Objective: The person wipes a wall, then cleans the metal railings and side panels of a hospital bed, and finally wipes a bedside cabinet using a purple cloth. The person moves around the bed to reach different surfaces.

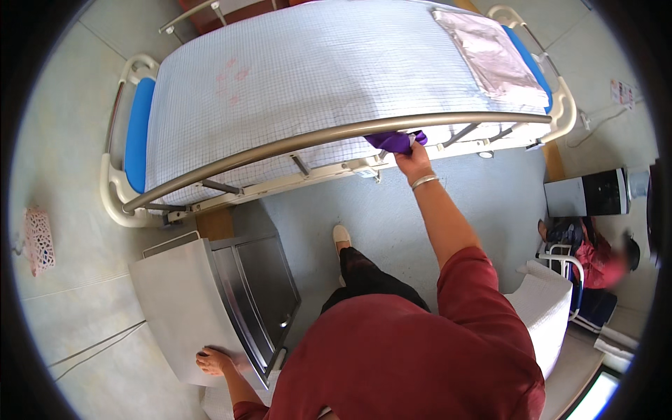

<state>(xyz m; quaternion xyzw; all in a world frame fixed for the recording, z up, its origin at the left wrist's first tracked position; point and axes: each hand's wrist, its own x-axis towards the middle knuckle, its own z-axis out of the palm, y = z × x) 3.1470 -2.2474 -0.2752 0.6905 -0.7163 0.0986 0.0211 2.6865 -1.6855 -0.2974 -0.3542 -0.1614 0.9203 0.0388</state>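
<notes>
My right hand, a pale bracelet at its wrist, reaches forward and is closed on a bunched purple cloth. The cloth lies against the near side rail of a bed, just under its long bronze-coloured bar. Part of the cloth is hidden behind the bar. Down at the left, my left hand rests with its fingers on the top of a metal bedside cabinet. Nothing shows in that hand.
A white checked sheet covers the bed, with a folded pinkish cloth at its right end. At the right, a person sits on a chair below a black-and-white cabinet. A pink openwork basket hangs on the left wall.
</notes>
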